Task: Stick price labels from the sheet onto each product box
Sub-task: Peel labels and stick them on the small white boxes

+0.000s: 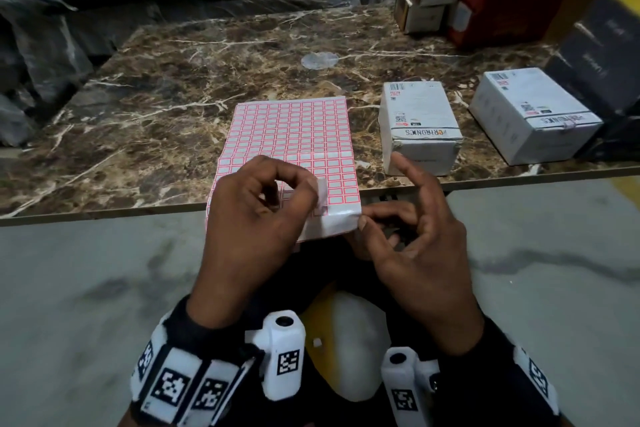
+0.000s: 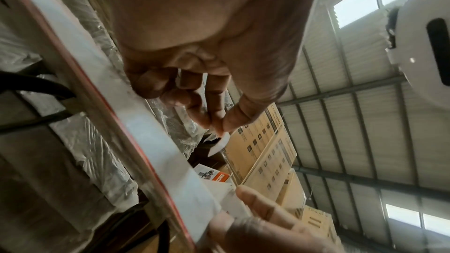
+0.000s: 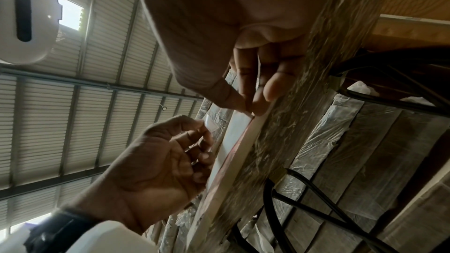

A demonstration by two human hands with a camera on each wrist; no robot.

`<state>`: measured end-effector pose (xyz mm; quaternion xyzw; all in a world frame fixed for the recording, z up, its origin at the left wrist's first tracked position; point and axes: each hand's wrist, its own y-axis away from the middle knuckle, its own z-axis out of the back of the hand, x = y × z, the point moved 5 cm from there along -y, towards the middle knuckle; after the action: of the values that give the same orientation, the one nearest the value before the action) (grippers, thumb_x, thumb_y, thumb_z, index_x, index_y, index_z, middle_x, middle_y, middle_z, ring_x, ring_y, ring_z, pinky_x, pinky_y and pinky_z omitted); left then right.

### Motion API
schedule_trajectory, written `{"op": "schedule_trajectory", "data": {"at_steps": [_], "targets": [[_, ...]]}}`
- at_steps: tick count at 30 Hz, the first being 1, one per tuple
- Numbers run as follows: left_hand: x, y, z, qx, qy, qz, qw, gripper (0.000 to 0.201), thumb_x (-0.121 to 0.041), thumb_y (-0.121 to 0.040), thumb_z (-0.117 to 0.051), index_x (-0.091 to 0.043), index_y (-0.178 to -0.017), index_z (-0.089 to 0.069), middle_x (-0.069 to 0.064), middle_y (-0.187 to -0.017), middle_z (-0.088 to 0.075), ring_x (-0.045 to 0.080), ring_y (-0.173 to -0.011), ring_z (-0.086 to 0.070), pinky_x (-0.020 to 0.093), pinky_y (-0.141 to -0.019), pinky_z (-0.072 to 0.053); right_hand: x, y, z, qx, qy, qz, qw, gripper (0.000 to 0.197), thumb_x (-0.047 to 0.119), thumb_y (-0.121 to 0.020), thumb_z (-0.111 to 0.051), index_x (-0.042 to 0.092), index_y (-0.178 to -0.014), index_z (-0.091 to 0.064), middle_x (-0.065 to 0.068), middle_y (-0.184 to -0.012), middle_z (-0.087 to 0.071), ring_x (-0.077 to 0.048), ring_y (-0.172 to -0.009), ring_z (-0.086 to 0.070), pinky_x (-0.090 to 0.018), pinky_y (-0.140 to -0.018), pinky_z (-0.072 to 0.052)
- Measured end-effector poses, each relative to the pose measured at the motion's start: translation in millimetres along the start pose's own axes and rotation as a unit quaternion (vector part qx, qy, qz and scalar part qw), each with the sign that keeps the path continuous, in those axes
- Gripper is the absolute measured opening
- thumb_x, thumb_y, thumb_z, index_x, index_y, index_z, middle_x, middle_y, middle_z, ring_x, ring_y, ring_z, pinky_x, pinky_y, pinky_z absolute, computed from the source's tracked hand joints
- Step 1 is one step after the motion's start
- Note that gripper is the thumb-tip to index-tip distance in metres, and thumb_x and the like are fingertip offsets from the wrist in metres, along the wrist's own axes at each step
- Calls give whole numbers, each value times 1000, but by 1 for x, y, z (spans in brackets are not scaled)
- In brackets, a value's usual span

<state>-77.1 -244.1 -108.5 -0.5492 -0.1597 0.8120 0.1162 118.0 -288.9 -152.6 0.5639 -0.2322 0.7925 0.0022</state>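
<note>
Left hand [image 1: 256,204] pinches small peeled white price label [image 1: 321,192], sticky side clear. Right hand [image 1: 412,236] pinches near corner of red-grid label sheet [image 1: 291,135] overhanging marble tabletop [image 1: 156,107], steadying peel. White product box [image 1: 420,128] just beyond right hand, handy.

Label sheet [image 1: 291,135]: white, showing a grid of red-bordered rectangles. Surface [image 1: 173,97]: brown marble, showing pale veining. Two product boxes [image 1: 419,125] [image 1: 533,114]: white, bearing dark print and barcodes. Wristbands [image 1: 180,388]: showing black-and-white square markers.
</note>
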Motion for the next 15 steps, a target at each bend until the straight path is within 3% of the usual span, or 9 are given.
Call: {"op": "schedule_trajectory", "data": {"at_steps": [2, 4, 6, 9, 11, 13, 15], "targets": [[1, -5, 4, -11, 62, 20, 998, 13, -19, -91, -76, -17, -78, -77, -11, -71, -72, 16, -55, -54, 24, -58, -41, 3, -5, 0, -6, -13, -6, 1000, 79, 13, -86, -86, 39, -151, -49, 26, -94, -79, 3, -80, -75, -11, -71, -55], [0, -9, 6, -19, 108, 46, 993, 12, -23, -87, -74, -19, -77, -78, -8, -70, -72, 12, -57, -54, 26, -60, -42, 7, -11, -1, -9, -19, -11, 1000, 74, 16, -87, -85, 40, -148, -51, 25, -93, -79, 4, -81, -75, -14, -73, -58], [0, -11, 6, -26, 155, 82, 984, 10, -24, -83, -73, -20, -74, -77, -8, -63, -66, 7, -54, -48, 21, -53, -38, 11, -19, -1, -20, -16, -10, 1000, 65, 15, -87, -84, 35, -143, -57, 22, -92, -80, 7, -83, -75, -11, -75, -57], [-2, -10, 6, -28, 236, 128, 963, 8, -21, -79, -73, -17, -73, -76, -5, -58, -57, 10, -53, -36, 17, -45, -28, 16, -26, -1, -34, 10, -3, 999, 44, 14, -90, -82, 26, -131, -71, 21, -97, -79, 9, -82, -74, -6, -76, -55], [-2, -9, 5, -27, 247, 132, 960, 8, -18, -81, -76, -18, -73, -76, -4, -60, -56, 11, -53, -35, 18, -45, -28, 21, -26, 2, -54, 81, 25, 995, 32, 21, -91, -82, 26, -122, -76, 17, -99, -79, 6, -81, -74, -4, -75, -52], [-4, -6, 2, -28, 246, 129, 960, 18, -10, -88, -77, -18, -72, -75, -5, -62, -59, 9, -53, -39, 17, -45, -30, 27, -23, 5, -74, 128, 65, 987, 24, 24, -92, -82, 25, -116, -78, 13, -101, -80, 1, -82, -74, -11, -78, -56], [-6, -4, -2, -30, 250, 131, 959, 23, -6, -93, -71, -17, -73, -75, -5, -69, -65, 5, -53, -46, 15, -47, -35, 34, -19, 6, -70, 98, 90, 989, 20, 23, -92, -84, 23, -112, -79, 16, -101, -78, 0, -79, -73, -10, -74, -55]]}}
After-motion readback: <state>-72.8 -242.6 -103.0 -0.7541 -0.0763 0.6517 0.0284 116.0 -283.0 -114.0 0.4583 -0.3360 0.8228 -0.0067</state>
